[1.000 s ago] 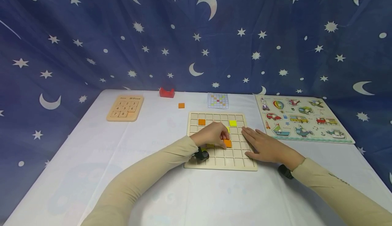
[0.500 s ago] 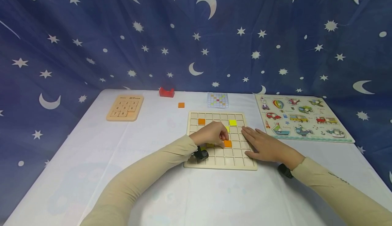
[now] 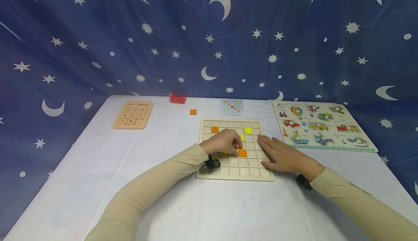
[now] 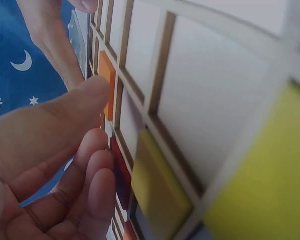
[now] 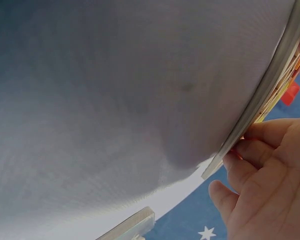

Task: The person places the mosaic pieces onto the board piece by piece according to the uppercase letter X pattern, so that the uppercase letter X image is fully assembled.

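A wooden grid board (image 3: 235, 176) lies on the white table with several coloured square tiles in its cells. My left hand (image 3: 225, 142) is over its middle, fingers loosely curled, the thumb tip beside an orange tile (image 3: 242, 153) that sits in a cell. In the left wrist view the thumb overlaps that orange tile (image 4: 109, 72); a dark red tile (image 4: 121, 170) and a yellow tile (image 4: 160, 187) show near the fingers. My right hand (image 3: 282, 155) rests with extended fingers along the board's right edge. Other tiles are an orange one (image 3: 214, 129) and a yellow one (image 3: 248, 130).
Behind the board lie a printed pattern card (image 3: 232, 107), a loose orange tile (image 3: 193, 112) and a red plastic holder (image 3: 177, 98). A wooden number puzzle (image 3: 132, 115) is at left, a vehicle picture puzzle (image 3: 321, 126) at right. A starry blue curtain (image 3: 183, 52) closes off the back.
My left hand has drawn slightly left, off the orange tile, which now shows more fully in its cell. The right hand has stayed in place.
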`<state>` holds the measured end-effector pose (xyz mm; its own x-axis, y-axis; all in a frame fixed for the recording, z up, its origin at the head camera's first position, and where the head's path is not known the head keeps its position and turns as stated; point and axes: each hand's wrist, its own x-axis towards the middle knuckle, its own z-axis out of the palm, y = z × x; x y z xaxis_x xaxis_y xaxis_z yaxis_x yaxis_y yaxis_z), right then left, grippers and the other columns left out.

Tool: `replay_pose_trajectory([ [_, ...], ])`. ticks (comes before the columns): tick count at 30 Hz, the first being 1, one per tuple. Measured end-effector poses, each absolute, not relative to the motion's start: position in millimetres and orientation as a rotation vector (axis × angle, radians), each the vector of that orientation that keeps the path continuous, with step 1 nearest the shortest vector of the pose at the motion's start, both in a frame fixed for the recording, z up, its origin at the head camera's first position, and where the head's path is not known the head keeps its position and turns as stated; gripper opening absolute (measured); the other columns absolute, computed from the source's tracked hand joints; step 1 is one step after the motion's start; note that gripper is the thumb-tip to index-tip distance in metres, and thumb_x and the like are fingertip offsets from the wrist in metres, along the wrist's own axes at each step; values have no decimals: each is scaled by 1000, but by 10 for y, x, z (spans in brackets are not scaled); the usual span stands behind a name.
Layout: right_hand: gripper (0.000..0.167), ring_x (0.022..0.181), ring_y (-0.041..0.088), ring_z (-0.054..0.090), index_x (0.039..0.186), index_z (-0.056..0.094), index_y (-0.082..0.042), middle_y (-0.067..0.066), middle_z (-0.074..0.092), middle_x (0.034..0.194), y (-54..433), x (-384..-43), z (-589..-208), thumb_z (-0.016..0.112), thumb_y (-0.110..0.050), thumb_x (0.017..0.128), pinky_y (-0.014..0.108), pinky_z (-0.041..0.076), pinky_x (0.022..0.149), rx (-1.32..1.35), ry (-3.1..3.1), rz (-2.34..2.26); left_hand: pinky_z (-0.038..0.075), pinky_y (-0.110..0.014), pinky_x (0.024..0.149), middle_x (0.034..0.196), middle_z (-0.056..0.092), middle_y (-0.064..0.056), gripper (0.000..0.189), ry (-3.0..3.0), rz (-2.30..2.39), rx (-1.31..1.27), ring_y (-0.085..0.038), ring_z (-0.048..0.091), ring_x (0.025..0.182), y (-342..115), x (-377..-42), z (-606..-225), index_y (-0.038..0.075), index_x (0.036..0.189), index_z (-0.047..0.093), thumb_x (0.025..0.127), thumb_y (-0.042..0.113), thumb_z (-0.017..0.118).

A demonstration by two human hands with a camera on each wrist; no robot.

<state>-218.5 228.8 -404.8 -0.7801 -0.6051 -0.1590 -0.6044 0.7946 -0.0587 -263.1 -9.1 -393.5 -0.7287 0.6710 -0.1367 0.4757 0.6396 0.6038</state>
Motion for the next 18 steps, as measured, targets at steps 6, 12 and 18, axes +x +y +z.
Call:
replay_pose_trajectory([
  [6, 77, 141, 34, 27, 146, 26, 1, 18, 24, 154, 2286, -2180, -4042, 52, -46, 91, 51, 26, 113, -958, 2811, -6, 45, -12, 66, 80, 66, -1, 19, 2487, 814, 916, -5, 54, 70, -153, -2646, -3941, 6, 90, 72, 73, 8, 79],
  [12, 77, 141, 34, 27, 147, 26, 1, 17, 24, 154, 2281, -2179, -4040, 52, -47, 91, 51, 26, 113, -941, 2811, -3, 47, -12, 65, 81, 67, -3, 20, 2440, 884, 943, -5, 53, 69, -239, -2678, -3952, 5, 90, 72, 72, 6, 80],
  [18, 78, 141, 33, 27, 147, 26, 0, 17, 24, 154, 2267, -2177, -4033, 51, -47, 91, 51, 25, 114, -926, 2809, 13, 47, -13, 67, 81, 67, -3, 21, 2440, 906, 937, -6, 54, 70, -357, -2717, -3930, 6, 92, 72, 73, 7, 79],
])
